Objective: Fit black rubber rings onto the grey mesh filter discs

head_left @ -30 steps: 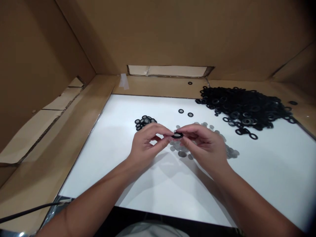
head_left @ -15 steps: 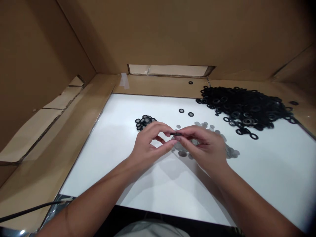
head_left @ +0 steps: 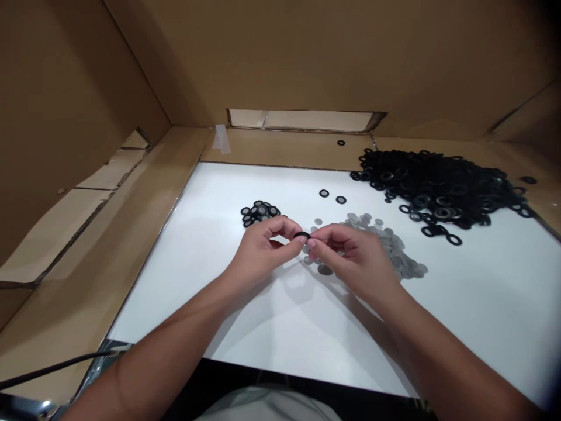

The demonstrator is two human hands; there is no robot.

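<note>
A small black rubber ring [head_left: 302, 234] is pinched between the thumb and fingers of my left hand [head_left: 269, 248]. My right hand [head_left: 357, 254] grips the ring's right edge with thumb and forefinger, so both hands meet on it. Whether a disc sits inside the ring is hard to make out. Beneath and behind my right hand spreads a heap of small grey mesh discs [head_left: 394, 248]. Just beyond my left hand lies a pile of black rings with grey discs in them [head_left: 262, 210].
A large heap of black rings [head_left: 442, 187] lies at the back right. Two rings with grey centres [head_left: 340, 200] lie apart on the white board [head_left: 175, 280]. Cardboard walls [head_left: 298, 58] enclose the back and left. A black cable [head_left: 52, 369] runs in at lower left.
The ring has tilted from edge-on to showing more of its face and shifted slightly left, with both hands still on it. The view has moved a little.
</note>
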